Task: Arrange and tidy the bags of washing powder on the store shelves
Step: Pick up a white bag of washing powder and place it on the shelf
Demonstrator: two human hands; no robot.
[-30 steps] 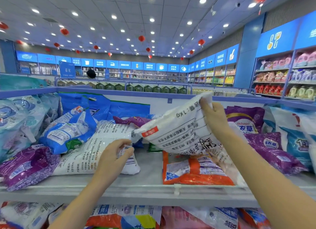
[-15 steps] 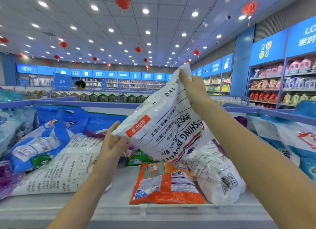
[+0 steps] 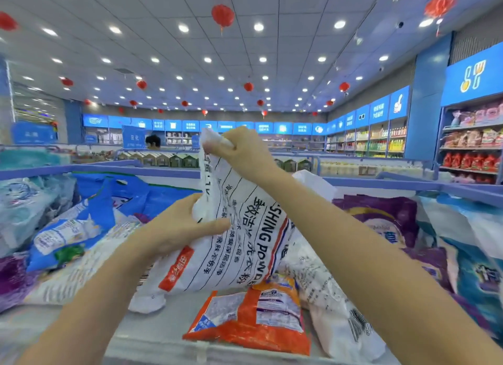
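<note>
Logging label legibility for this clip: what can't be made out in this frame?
Head view only.
- Print on held white bag: partly hidden by right hand, left hand, folds.
- Label on orange bag: blurred.
- Text on blue bag, left: motion-blurred.
- Much of second white bag: behind the right forearm.

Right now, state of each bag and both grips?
held white bag, raised and tilted, in both grips.
right grip, pinches its top corner.
left grip, holds its left edge.
orange bag, lying flat at front of shelf.
second white bag, lying barcode-up beside orange bag.
blue bag, leaning at left.
purple bag, propped at right.
</note>
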